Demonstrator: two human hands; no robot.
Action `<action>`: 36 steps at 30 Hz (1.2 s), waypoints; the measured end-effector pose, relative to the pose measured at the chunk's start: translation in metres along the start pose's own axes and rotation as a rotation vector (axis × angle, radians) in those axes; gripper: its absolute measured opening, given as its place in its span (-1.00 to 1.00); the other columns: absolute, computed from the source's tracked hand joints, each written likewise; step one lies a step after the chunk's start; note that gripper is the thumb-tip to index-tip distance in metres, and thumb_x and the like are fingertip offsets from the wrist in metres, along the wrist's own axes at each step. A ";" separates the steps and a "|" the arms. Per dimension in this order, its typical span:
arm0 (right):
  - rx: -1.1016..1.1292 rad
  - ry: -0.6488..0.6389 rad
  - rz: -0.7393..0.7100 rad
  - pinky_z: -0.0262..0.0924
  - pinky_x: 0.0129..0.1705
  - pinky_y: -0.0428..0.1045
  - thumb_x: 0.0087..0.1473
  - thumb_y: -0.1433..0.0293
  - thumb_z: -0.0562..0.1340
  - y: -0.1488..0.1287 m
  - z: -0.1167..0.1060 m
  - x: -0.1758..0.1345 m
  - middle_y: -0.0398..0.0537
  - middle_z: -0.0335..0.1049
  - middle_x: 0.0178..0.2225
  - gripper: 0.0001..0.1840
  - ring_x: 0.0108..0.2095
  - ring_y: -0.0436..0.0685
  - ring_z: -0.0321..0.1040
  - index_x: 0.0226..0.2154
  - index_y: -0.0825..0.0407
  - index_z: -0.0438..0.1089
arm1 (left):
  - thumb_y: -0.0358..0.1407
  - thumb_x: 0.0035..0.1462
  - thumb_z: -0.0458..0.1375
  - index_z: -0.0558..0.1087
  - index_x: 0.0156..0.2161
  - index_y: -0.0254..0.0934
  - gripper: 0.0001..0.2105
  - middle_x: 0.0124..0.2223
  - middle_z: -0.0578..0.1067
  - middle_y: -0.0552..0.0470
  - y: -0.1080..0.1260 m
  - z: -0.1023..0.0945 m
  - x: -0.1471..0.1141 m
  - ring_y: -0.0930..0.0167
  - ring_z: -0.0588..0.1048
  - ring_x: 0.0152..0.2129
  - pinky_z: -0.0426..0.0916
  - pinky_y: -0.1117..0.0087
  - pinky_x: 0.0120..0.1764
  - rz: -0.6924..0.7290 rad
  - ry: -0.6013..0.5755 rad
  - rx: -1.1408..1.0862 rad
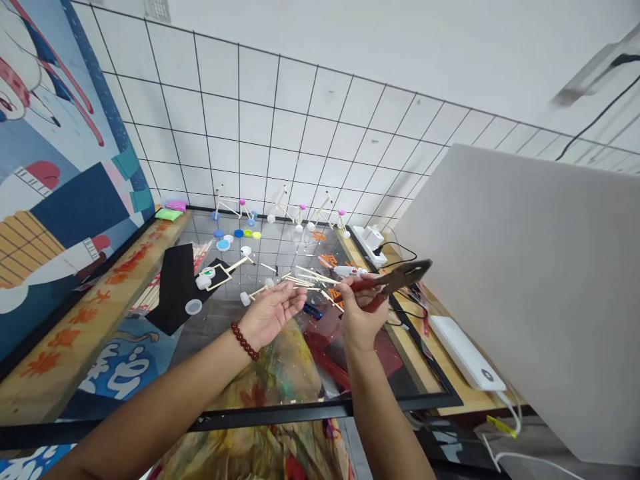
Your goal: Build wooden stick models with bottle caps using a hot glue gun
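Note:
My left hand, with a brown bead bracelet on the wrist, hovers palm up over the table, fingers stretched out and apart. Beyond its fingertips lies a loose pile of thin wooden sticks; I cannot make out any stick in the hand. My right hand grips a pair of pliers by the red handles, jaws pointing right and away from the pile. A white glue gun lies just behind that hand. To the left, a stick frame with white bottle-cap wheels rests partly on black sheets.
Several small stick bicycles stand along the back by the wire grid. Coloured bottle caps lie before them. A power strip, cables and a white power bank line the right side. A blue object lies between my hands.

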State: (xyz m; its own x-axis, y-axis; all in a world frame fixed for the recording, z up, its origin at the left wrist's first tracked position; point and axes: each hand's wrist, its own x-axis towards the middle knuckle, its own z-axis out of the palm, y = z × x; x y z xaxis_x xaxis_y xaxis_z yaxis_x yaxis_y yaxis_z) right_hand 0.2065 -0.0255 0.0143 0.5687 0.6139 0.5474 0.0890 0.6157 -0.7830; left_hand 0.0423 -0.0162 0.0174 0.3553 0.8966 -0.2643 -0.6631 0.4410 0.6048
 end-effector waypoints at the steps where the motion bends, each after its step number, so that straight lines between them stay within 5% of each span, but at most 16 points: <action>1: -0.027 -0.037 -0.038 0.38 -0.37 -0.07 -0.03 0.42 0.40 0.000 -0.001 -0.004 -0.19 0.45 -0.41 -0.63 -0.44 0.00 0.43 -0.16 0.00 0.30 | -0.42 0.23 0.22 0.50 -0.21 -0.43 -0.93 -0.16 0.60 -0.22 0.000 0.001 -0.001 0.37 0.61 -0.24 0.53 0.38 -0.11 -0.039 -0.028 -0.047; 4: -0.167 -0.279 -0.147 0.40 -0.31 -0.03 0.05 0.45 0.33 0.004 -0.002 -0.019 -0.14 0.48 -0.38 -0.79 -0.40 0.03 0.46 -0.22 -0.01 0.35 | -0.32 0.36 0.06 0.49 -0.20 -0.45 -0.78 -0.07 0.58 -0.30 0.005 0.004 -0.001 0.24 0.60 -0.12 0.50 0.21 0.01 -0.092 -0.056 -0.148; 9: -0.257 -0.739 -0.470 0.46 -0.17 0.08 0.04 0.41 0.28 0.008 -0.003 -0.035 -0.04 0.56 -0.25 -0.71 -0.22 0.15 0.53 -0.12 -0.08 0.44 | -0.48 0.38 -0.04 0.49 -0.15 -0.48 -0.76 -0.16 0.61 -0.20 0.022 0.005 0.001 0.38 0.62 -0.24 0.52 0.34 -0.05 -0.040 0.049 -0.214; 12: -0.193 -0.907 -0.455 0.45 -0.13 0.12 0.11 0.32 0.26 0.008 0.000 -0.039 0.01 0.56 -0.20 -0.75 -0.16 0.19 0.53 -0.12 -0.13 0.49 | -0.54 0.33 -0.01 0.48 -0.16 -0.45 -0.80 -0.26 0.60 -0.14 0.024 0.006 -0.001 0.40 0.62 -0.34 0.55 0.36 -0.17 -0.012 0.048 -0.154; 16: -0.178 -0.837 -0.256 0.41 -0.12 0.14 0.00 0.35 0.39 0.007 0.006 -0.041 -0.02 0.51 -0.22 -0.70 -0.18 0.20 0.47 -0.15 -0.14 0.47 | -0.54 0.30 0.03 0.47 -0.22 -0.41 -0.84 -0.35 0.58 -0.08 0.022 0.006 -0.002 0.42 0.60 -0.44 0.54 0.38 -0.26 0.045 0.059 -0.105; 22: -0.179 -0.631 0.070 0.26 -0.26 0.00 -0.15 0.36 0.53 0.013 0.005 -0.035 -0.23 0.30 -0.39 -0.45 -0.40 0.04 0.26 -0.11 -0.07 0.35 | -0.56 0.27 0.07 0.46 -0.24 -0.41 -0.86 -0.33 0.58 -0.07 0.024 0.004 0.000 0.39 0.61 -0.38 0.53 0.25 -0.10 0.104 0.031 -0.164; 32: -0.181 -0.654 0.124 0.24 -0.31 -0.04 -0.15 0.33 0.53 0.020 0.005 -0.034 -0.22 0.32 -0.35 -0.42 -0.41 0.02 0.24 -0.07 -0.06 0.34 | -0.52 0.26 0.12 0.47 -0.22 -0.39 -0.91 -0.34 0.59 -0.06 0.015 0.002 0.001 0.38 0.61 -0.36 0.53 0.26 -0.13 0.089 0.016 -0.136; 36: -0.111 -0.674 0.203 0.29 -0.26 -0.03 -0.22 0.30 0.55 0.023 0.006 -0.033 -0.15 0.40 -0.24 -0.34 -0.35 0.04 0.29 -0.05 -0.07 0.36 | -0.47 0.16 0.25 0.49 -0.23 -0.38 -0.93 -0.38 0.57 -0.02 0.014 0.002 0.001 0.49 0.50 -0.54 0.48 0.44 -0.36 0.128 -0.019 -0.026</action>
State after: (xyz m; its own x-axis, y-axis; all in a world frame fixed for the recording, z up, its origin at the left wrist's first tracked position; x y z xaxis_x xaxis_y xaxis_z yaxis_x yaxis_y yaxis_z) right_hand 0.1850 -0.0284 -0.0203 -0.0436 0.9052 0.4228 0.1382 0.4246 -0.8948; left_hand 0.0341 -0.0093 0.0271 0.2787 0.9450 -0.1714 -0.7210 0.3238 0.6127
